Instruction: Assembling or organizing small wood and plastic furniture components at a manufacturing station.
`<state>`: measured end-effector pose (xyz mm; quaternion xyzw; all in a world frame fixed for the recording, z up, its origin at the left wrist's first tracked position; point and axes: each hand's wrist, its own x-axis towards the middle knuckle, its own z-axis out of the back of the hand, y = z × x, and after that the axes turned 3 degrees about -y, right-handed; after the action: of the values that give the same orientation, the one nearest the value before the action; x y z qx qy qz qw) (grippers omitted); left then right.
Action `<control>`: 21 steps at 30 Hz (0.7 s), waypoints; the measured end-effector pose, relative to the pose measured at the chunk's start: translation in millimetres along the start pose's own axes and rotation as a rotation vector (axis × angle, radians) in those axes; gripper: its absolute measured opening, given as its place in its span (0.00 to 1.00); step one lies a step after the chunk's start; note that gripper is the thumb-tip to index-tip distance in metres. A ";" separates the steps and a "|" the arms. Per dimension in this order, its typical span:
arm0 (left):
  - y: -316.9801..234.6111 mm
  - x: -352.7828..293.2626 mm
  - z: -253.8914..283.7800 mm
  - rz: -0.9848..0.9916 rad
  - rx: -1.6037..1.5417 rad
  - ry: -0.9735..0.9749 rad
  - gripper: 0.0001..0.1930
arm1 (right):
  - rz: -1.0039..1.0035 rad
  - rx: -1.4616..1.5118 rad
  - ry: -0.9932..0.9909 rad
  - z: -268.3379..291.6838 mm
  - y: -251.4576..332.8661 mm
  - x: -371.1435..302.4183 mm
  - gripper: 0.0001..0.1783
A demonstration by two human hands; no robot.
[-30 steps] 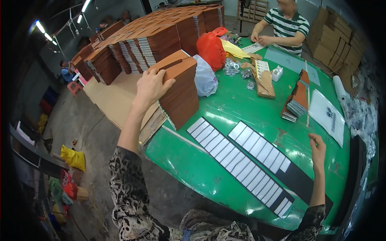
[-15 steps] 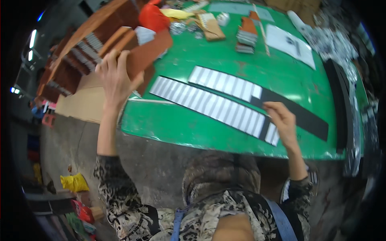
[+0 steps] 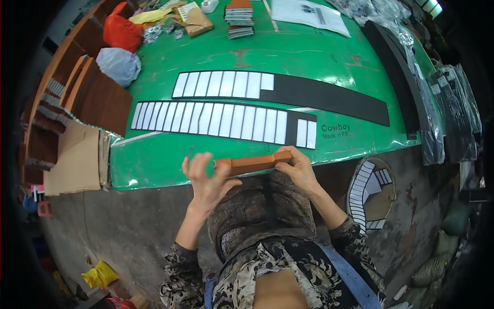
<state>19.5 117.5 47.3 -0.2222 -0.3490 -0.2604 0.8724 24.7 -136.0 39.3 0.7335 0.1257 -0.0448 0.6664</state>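
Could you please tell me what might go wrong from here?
The brown piece might slip: only the right hand clearly grips it, while the left hand has its fingers spread. If dropped, it could fall to the floor, being close to the green table's near edge. A hand might also nudge the lower black strip.

Black and cream patterned shirt (image 3: 234, 279), sleeves (image 3: 182, 262) (same print), blue straps (image 3: 349, 273), dark brown lower garment (image 3: 257, 213).
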 end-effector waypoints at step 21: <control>-4.3 -23.2 -38.1 0.756 -0.624 0.002 0.17 | 0.644 -1.311 -0.007 116.7 46.3 92.6 0.13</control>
<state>21.2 99.5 6.4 -0.5840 -0.1483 -0.0177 0.7979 137.1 -243.5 49.8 0.1842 -0.0974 0.2358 0.9492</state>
